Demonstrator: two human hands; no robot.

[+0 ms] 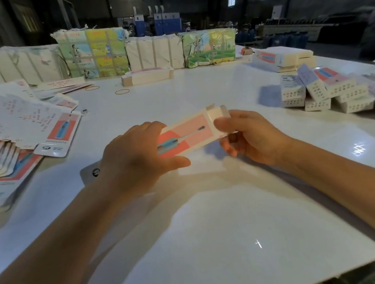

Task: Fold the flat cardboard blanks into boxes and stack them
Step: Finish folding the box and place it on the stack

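Observation:
A half-formed cardboard box [189, 133] with a pink panel and a toothbrush picture hangs just above the white table [213, 220] at the centre. My left hand [135, 156] grips its left end, thumb underneath and fingers over the top. My right hand [248, 135] holds its right end, thumb on the white end flap, which stands partly open. Flat printed blanks [19, 134] lie fanned out at the left. Folded boxes [322, 93] are piled at the right.
Strapped bundles of blanks [93, 52] line the table's far edge. A short stack of blanks [147, 76] and two rubber bands [122, 91] lie in front of them. Another flat blank [92, 172] peeks out under my left hand. More boxes [282, 59] sit at the far right.

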